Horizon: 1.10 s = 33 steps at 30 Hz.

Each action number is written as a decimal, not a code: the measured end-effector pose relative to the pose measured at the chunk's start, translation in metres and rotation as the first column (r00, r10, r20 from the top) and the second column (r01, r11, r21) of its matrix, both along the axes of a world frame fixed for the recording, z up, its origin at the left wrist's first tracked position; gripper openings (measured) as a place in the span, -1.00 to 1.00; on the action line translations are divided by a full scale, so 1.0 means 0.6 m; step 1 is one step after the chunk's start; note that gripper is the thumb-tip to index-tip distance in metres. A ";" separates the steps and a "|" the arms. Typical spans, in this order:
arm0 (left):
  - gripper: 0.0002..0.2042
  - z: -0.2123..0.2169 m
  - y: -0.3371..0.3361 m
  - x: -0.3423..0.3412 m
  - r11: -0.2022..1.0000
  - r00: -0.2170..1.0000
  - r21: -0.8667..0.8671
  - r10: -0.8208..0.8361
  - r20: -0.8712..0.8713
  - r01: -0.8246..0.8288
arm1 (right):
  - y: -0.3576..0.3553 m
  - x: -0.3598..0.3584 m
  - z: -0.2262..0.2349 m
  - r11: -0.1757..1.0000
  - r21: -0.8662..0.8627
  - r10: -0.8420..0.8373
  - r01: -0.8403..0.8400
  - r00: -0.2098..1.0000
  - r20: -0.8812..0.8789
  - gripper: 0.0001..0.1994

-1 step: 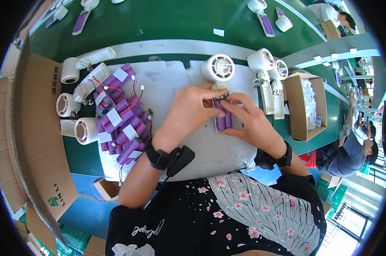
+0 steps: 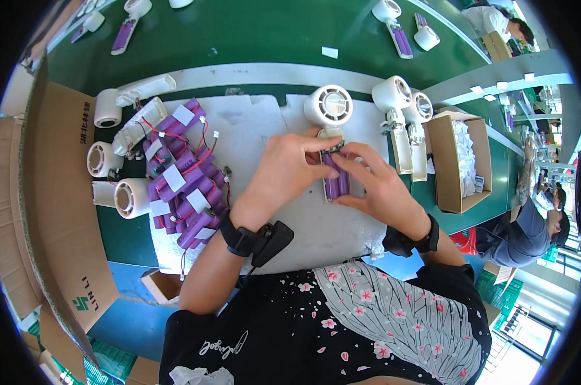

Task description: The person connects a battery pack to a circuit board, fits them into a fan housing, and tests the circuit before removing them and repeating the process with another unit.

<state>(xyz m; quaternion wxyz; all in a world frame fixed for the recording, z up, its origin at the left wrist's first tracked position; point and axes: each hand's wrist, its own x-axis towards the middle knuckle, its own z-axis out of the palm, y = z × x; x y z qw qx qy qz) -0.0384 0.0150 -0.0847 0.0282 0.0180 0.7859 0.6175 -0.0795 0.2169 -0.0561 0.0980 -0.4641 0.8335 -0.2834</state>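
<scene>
A white handheld fan [image 2: 329, 104] lies on the pale foam sheet in front of me, its round head pointing away and its handle uncovered. Inside the handle sit purple battery cells [image 2: 337, 186], with a small green circuit board [image 2: 333, 149] above them near the fan's neck. My left hand [image 2: 287, 163] grips the handle from the left, thumb on the cells and fingers by the board. From the right, my right hand [image 2: 377, 183] pinches at the board's edge, its thumb low beside the cells. Fingertips partly hide the board.
Purple battery packs [image 2: 188, 167] with red wires and white pads are heaped on the foam sheet [image 2: 271, 237] at left. Fan bodies [image 2: 131, 197] line its left side; more fans [image 2: 392, 94] stand right. A carton [image 2: 446, 168] holds white pieces. A tall cardboard box [image 2: 66, 192] borders the left.
</scene>
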 end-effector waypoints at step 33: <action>-0.66 0.076 -0.008 0.081 0.706 0.832 -0.542 0.121 -0.541 -0.455 | 0.008 -0.129 0.043 0.843 0.260 -0.328 0.471 0.833 -0.446 -0.37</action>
